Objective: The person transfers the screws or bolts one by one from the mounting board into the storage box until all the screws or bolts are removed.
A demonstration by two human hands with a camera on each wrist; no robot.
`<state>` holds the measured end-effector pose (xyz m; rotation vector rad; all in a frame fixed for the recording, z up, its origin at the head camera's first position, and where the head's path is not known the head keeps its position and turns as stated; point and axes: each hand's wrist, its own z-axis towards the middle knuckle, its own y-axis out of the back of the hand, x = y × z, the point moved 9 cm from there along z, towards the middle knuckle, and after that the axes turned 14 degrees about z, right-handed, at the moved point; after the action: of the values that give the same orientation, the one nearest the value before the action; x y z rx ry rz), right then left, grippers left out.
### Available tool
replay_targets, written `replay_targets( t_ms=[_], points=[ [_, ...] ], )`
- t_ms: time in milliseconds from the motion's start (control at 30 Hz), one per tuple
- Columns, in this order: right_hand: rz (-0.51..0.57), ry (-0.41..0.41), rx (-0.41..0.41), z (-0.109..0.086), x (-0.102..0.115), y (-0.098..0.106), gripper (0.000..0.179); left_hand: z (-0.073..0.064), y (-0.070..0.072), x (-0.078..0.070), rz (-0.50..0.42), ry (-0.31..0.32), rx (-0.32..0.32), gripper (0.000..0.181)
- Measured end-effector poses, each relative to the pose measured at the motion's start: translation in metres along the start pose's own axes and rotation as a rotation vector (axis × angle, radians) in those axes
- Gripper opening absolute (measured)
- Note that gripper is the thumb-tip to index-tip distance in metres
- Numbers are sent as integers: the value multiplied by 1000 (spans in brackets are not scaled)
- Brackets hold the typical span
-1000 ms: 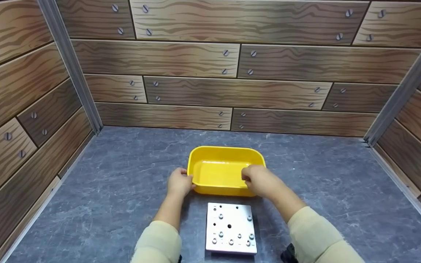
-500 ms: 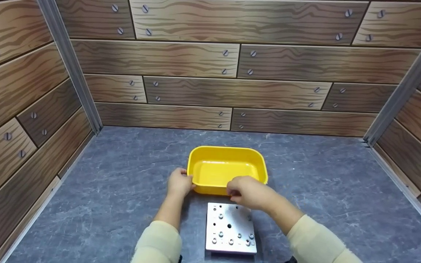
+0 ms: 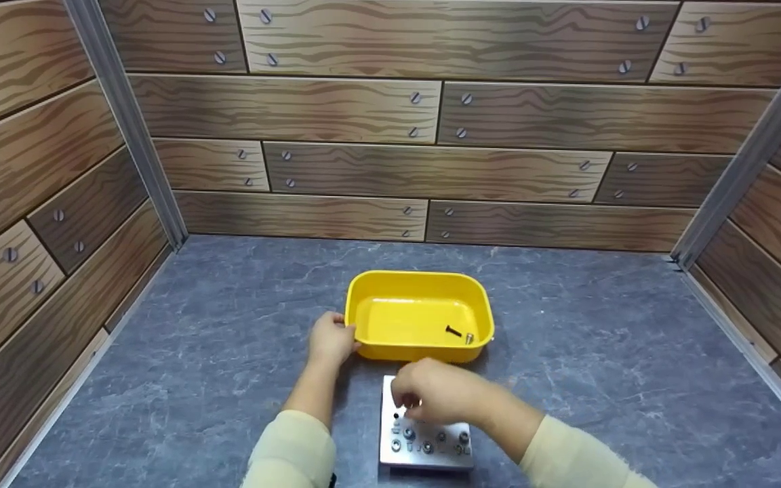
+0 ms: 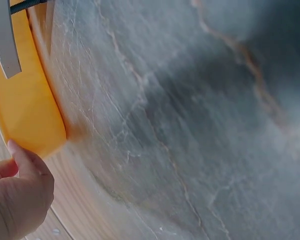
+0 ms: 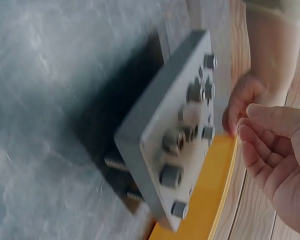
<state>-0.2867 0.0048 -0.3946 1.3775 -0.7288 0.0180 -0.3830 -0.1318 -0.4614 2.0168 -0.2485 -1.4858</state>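
At the head view's lower centre, the right hand (image 3: pixel 439 392), fingers curled, thumb meeting forefinger, hung over a rectangular silver metal plate (image 3: pixel 424 459) bearing round-headed metal bolts (image 3: pixel 428 447). Left of centre, the left hand (image 3: pixel 329 337) pinched a yellow rectangular plastic tray (image 3: pixel 397 352).

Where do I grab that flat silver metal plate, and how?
I'd hold the flat, silver, rectangular metal plate by its left and right edges, coming from both sides. Round metal bolt heads stick up on top and threaded metal bolt ends poke out underneath, so its straight sides look easiest.
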Motion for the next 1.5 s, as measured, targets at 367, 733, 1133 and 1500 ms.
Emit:
replay_targets(
  t_ms=[367,733,1133,1500],
  points=[
    [-84,54,82,3,15,-34,10,-1,0,0,-17,-2,7,24],
    [-135,37,116,3,17,-45,17,0,1,-2,-13,-5,9,24],
    [-133,60,146,5,18,-51,18,-3,1,-1,-4,-7,5,24],
    [-112,45,192,7,14,-54,20,-1,0,-1,-12,-12,8,22]
  ],
)
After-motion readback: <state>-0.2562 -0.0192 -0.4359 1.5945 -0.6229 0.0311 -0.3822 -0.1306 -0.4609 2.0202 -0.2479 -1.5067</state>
